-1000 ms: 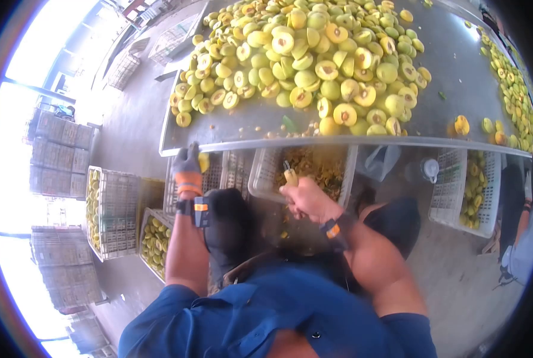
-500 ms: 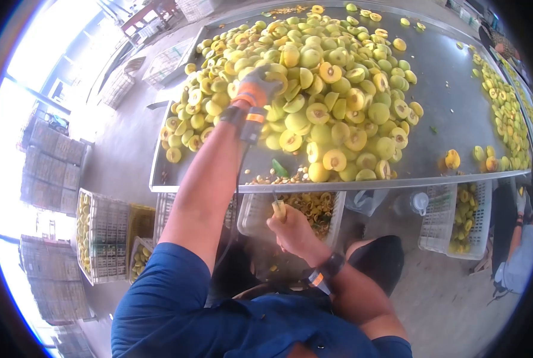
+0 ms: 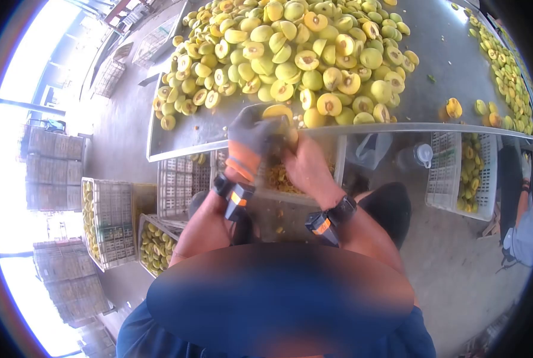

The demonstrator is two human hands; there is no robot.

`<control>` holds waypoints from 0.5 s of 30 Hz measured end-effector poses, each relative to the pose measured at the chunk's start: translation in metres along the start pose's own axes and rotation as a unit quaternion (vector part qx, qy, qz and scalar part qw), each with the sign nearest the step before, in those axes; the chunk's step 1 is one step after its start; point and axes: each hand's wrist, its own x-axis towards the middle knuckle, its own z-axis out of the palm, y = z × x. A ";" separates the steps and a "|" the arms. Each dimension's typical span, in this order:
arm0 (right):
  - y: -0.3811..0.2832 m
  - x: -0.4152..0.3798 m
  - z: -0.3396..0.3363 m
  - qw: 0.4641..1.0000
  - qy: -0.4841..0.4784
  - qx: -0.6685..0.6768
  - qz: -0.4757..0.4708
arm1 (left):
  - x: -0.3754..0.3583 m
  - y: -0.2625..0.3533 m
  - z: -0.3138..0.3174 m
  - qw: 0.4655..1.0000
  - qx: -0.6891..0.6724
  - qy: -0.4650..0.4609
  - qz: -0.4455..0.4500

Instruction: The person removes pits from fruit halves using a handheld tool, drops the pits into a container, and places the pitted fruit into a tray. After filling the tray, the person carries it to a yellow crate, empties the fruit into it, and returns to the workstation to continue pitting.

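— The gloved left hand (image 3: pixel 249 129) is clutching a fruit half (image 3: pixel 277 111) by the table edge (image 3: pixel 409 127)!
— The right hand (image 3: pixel 309 169) is blurring, its fingers' hold impossible to tell. Below, a crate (image 3: pixel 340 160) of scraps (image 3: pixel 278 177) is partly hiding; a right-side crate (image 3: pixel 489 179) is holding fruit (image 3: pixel 470 176).

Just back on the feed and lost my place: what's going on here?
The grey-gloved left hand holds a halved yellow-green fruit at the front edge of a grey metal table. The bare right hand is close beside it, its grip blurred. A big heap of similar halves lies beyond; a pale plastic crate sits below.
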 end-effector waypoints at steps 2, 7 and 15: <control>-0.002 -0.006 -0.001 1.000 -0.010 -0.015 0.008 | -0.015 0.002 0.009 0.996 0.065 0.052 0.039; -0.011 -0.008 -0.005 0.999 -0.041 -0.019 -0.011 | -0.036 0.005 0.023 0.987 0.090 0.133 0.019; 0.016 -0.011 0.015 0.994 -0.045 -0.089 -0.034 | -0.041 -0.023 0.008 0.980 0.065 0.164 0.091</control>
